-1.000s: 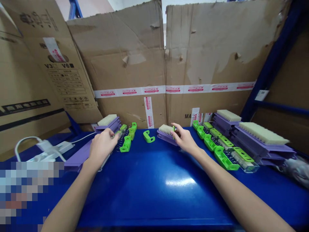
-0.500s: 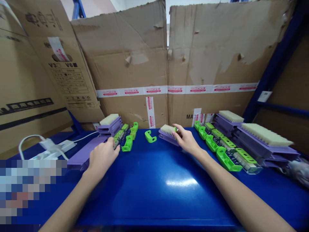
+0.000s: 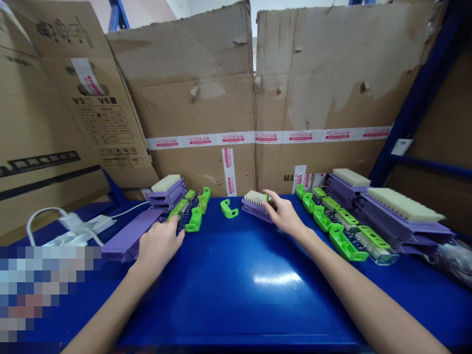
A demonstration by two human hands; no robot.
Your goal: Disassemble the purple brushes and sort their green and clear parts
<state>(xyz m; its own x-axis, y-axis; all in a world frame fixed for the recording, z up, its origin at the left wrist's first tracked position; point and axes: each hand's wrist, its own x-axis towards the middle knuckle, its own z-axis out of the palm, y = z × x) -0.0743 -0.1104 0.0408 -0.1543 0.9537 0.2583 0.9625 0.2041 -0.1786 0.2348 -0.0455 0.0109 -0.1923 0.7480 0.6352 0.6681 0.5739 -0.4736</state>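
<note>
A purple plastic block with a toothed cream foam top [image 3: 256, 197] sits at the back middle of the blue table. My right hand [image 3: 282, 211] grips its right end, thumb in front and fingers behind, with a bit of bright green [image 3: 267, 197] showing between them. To the left, my left hand [image 3: 160, 243] reaches over the near end of a row of clear pieces with green tops [image 3: 182, 205], thumb and forefinger apart. Its other fingers are partly hidden. Beside that row stand green brackets [image 3: 194, 220]. A lone green bracket [image 3: 229, 209] lies between my hands.
On the right are more green brackets [image 3: 341, 242], green-topped clear pieces [image 3: 374, 237] and foam-topped purple blocks [image 3: 409, 221]. A purple block [image 3: 129, 236] and white power strip [image 3: 98, 224] lie left. Cardboard panels [image 3: 199, 98] wall the back; a blue post [image 3: 409, 93] stands right.
My left hand has drawn slightly back toward me along the row of clear pieces. My right hand stays at the purple block. The view has shifted a little.
</note>
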